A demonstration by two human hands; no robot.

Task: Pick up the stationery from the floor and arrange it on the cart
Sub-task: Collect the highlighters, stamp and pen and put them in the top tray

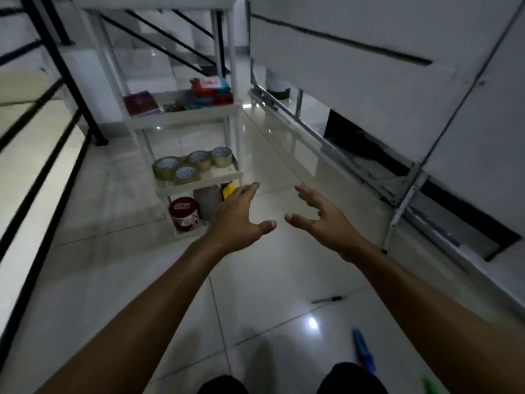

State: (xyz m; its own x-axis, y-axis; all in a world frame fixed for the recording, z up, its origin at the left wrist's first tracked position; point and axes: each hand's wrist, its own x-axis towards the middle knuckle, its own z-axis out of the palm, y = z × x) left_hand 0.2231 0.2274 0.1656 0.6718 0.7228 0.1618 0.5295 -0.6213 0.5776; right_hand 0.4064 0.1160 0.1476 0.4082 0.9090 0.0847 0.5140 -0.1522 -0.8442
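Both arms are extending forward over the tiled floor [255, 280]. The left hand [241, 220] is hanging open, fingers spread, its grip released and holding nothing; its fingertips are overlapping the lower right corner of the cart [231, 115] in this view, though contact cannot be confirmed. The right hand [321, 220] is also hanging open with fingers curled loosely, grip released, above bare floor. The two thumbs are pointing toward each other with a narrow gap between them.

The white cart is standing to the left of the hands. Its upper visible shelf is carrying a dark red book [141, 103] at the left edge and a stack of red and teal packets [211, 91] at the right edge. The shelf below is holding four tape rolls [193, 163], filling most of its width. The bottom level is holding a red tub [184, 213] and a yellow item [228, 189].

Stationery is remaining on the floor: a black pen [328, 300] lying beneath the right forearm, a blue marker [363, 351] near the bottom edge, and a green item [429, 386] at the frame's lower border, too blurred to identify. An open floor corridor is running between the cart and the white cabinet frame [403, 200] on the right.
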